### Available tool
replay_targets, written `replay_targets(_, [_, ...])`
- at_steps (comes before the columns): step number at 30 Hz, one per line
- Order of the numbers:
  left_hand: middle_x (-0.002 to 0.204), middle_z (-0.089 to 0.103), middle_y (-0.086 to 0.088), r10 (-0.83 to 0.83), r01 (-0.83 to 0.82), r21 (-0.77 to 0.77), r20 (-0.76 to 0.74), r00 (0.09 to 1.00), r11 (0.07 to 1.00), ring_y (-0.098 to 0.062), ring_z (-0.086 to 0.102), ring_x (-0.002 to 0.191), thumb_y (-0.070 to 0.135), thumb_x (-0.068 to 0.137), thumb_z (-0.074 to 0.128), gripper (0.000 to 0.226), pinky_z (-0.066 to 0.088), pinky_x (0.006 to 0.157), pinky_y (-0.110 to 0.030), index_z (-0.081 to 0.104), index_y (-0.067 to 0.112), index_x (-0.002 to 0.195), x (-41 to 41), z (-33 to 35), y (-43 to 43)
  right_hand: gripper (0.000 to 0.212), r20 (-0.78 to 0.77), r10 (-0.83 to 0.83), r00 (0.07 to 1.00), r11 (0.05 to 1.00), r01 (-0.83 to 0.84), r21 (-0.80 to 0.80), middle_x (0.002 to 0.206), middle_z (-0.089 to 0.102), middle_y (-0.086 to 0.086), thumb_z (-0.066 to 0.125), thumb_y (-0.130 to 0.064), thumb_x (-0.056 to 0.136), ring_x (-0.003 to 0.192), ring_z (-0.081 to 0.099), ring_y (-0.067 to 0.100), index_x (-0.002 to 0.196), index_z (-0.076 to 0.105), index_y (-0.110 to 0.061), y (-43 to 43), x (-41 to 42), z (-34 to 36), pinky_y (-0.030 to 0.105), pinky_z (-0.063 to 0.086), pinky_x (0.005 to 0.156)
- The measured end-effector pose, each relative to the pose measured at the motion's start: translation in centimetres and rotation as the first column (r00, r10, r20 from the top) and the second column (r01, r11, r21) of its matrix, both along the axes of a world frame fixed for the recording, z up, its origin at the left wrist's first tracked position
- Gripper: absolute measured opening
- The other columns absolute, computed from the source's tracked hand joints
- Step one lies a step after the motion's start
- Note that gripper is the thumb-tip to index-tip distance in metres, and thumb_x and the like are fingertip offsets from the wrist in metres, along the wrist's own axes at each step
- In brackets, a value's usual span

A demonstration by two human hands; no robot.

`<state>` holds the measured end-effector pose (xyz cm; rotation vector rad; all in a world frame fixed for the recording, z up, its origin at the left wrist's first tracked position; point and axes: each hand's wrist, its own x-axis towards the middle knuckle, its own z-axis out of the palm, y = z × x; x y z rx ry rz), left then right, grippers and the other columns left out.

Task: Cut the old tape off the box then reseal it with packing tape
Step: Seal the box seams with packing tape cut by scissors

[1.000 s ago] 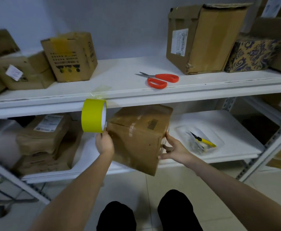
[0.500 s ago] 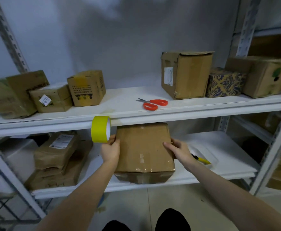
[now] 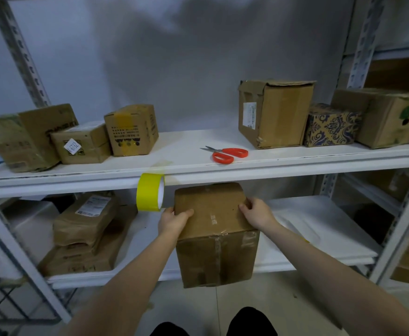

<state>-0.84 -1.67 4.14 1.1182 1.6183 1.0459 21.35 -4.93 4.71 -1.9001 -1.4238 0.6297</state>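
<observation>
Cardboard box sat midair below upper shelf, gripped by left hand and right hand, old tape still on, scissors and yellow tape roll unused; cutting, resealing seemingly left.

The left hand and right hand grip a box by its top side edges, holding it in the air just under the front edge of a shelf. A yellow tape roll hangs from that edge, just beside the left hand. Red scissors lie on the shelf.
</observation>
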Motion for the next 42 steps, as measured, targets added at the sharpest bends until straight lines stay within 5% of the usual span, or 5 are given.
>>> replay_targets(6, [0.100, 0.068, -0.012, 0.067, -0.072, -0.040, -0.108, 0.992, 0.997, -0.030, 0.064, 0.091, 0.045, 0.075, 0.068, 0.045, 0.054, 0.085, -0.040, 0.066, 0.008, 0.100, 0.2, 0.1, 0.8, 0.028, 0.523, 0.040, 0.851, 0.961, -0.176, 0.214, 0.117, 0.063, 0.000, 0.052, -0.015, 0.090, 0.114, 0.055, 0.022, 0.113, 0.067, -0.020, -0.9, -3.1, 1.0, 0.034, 0.046, 0.095])
replay_targets(22, [0.076, 0.059, -0.008, 0.295, -0.346, 0.099, 0.338, 0.894, 0.933, -0.023, 0.054, 0.073, 0.006, 0.090, 0.040, 0.022, 0.040, 0.068, -0.032, 0.060, 0.010, 0.081, -6.6, 2.6, -1.5, 0.051, 0.734, 0.325, 0.597, 0.803, -0.584, 0.119, 0.140, 0.048, -0.001, 0.048, -0.047, 0.095, 0.131, 0.041, 0.021, 0.141, 0.044, -0.026, -0.4, -9.6, 0.2, 0.046, 0.017, 0.116])
replay_targets(30, [0.098, 0.056, -0.008, 0.326, -0.363, 0.364, 0.161, 0.932, 0.858, -0.025, 0.051, 0.091, 0.036, 0.099, 0.036, 0.033, 0.040, 0.081, -0.035, 0.057, 0.011, 0.103, -5.7, 8.4, -2.4, 0.032, 0.796, 0.431, 0.425, 0.739, -0.672, -0.041, 0.138, 0.047, 0.004, 0.049, -0.034, 0.096, 0.130, 0.040, 0.025, 0.125, 0.056, -0.022, 0.5, -13.3, 0.4, 0.048, 0.017, 0.115])
replay_targets(38, [0.106, 0.053, -0.010, 0.172, -0.144, 0.176, -0.157, 0.972, 0.974, -0.032, 0.052, 0.105, 0.030, 0.088, 0.057, 0.039, 0.041, 0.082, -0.033, 0.051, 0.002, 0.115, -5.4, 12.6, 0.0, 0.009, 0.730, 0.224, 0.645, 0.581, -0.690, 0.432, 0.072, 0.065, 0.001, 0.057, -0.024, 0.078, 0.066, 0.062, 0.024, 0.077, 0.062, -0.016, 0.0, -12.3, 5.7, 0.030, 0.045, 0.057])
replay_targets(42, [0.085, 0.050, -0.011, 0.123, -0.111, 0.117, -0.102, 0.987, 0.987, -0.030, 0.051, 0.085, 0.019, 0.081, 0.062, 0.021, 0.042, 0.073, -0.034, 0.048, 0.005, 0.086, -6.0, 14.0, 0.2, 0.011, 0.621, 0.197, 0.759, 0.646, -0.577, 0.499, 0.074, 0.068, -0.001, 0.058, -0.025, 0.084, 0.069, 0.063, 0.024, 0.085, 0.066, -0.017, 0.3, -11.7, 8.0, 0.030, 0.047, 0.058])
